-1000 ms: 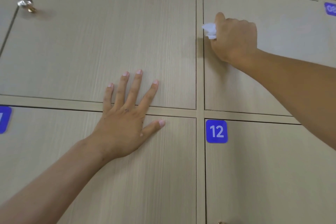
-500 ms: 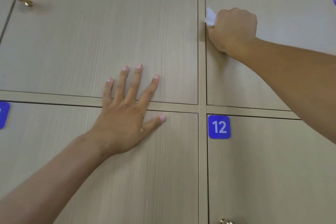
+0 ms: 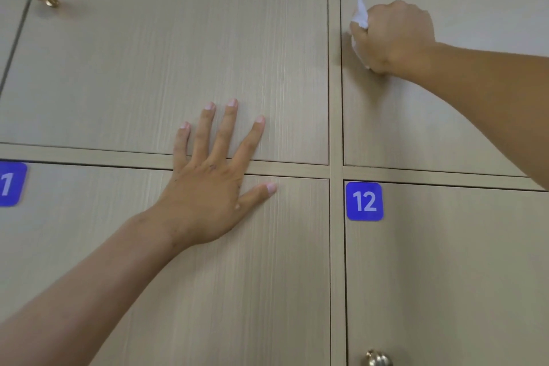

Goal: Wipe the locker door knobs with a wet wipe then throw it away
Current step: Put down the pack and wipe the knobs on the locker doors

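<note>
Clearly wet wipe (image 3: 360,15) protrudes from right grip (image 3: 392,36).

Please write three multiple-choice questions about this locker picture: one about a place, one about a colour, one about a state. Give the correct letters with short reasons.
1. Where is the left hand?
A. flat across the seam between two doors
B. on a knob
C. out of view

2. What colour is the number label 12?
A. red
B. blue
C. green

3. What is the state of the right hand?
A. open and flat
B. closed around the wet wipe
C. empty at the side

Answers: 1 A, the spread fingers lie on the upper door and the palm on the lower; 2 B, the square is blue with a white number; 3 B, white wipe sticks out of the fist.
</note>
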Action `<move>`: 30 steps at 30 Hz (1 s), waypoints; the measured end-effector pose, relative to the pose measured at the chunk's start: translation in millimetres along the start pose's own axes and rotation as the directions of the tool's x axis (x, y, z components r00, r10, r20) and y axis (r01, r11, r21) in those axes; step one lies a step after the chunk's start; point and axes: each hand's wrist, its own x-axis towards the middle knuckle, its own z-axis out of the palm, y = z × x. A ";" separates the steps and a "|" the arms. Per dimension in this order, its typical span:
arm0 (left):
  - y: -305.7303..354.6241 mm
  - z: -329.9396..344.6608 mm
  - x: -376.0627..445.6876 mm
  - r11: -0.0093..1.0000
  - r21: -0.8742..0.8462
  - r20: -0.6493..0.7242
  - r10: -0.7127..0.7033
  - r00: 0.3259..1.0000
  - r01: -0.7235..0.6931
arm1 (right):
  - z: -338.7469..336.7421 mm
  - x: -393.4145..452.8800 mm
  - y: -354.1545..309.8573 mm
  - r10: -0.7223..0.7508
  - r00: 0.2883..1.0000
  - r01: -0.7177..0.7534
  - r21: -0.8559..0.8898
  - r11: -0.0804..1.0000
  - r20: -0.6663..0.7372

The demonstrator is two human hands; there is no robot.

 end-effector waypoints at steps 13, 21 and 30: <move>0.3 -1.7 1.3 1.000 -0.001 0.016 -0.001 1.000 0.001 | -7.3 -13.8 3.5 0.111 0.993 -0.119 0.197 0.973 0.050; 3.2 -10.8 -2.2 0.999 -0.048 0.078 0.003 0.997 0.001 | -11.5 -35.1 13.4 0.149 0.985 -0.162 0.168 0.972 0.088; 39.0 -10.5 -32.2 0.985 -0.150 0.143 0.104 0.984 -0.082 | -13.2 -98.1 7.7 0.137 0.977 -0.176 0.259 0.950 0.161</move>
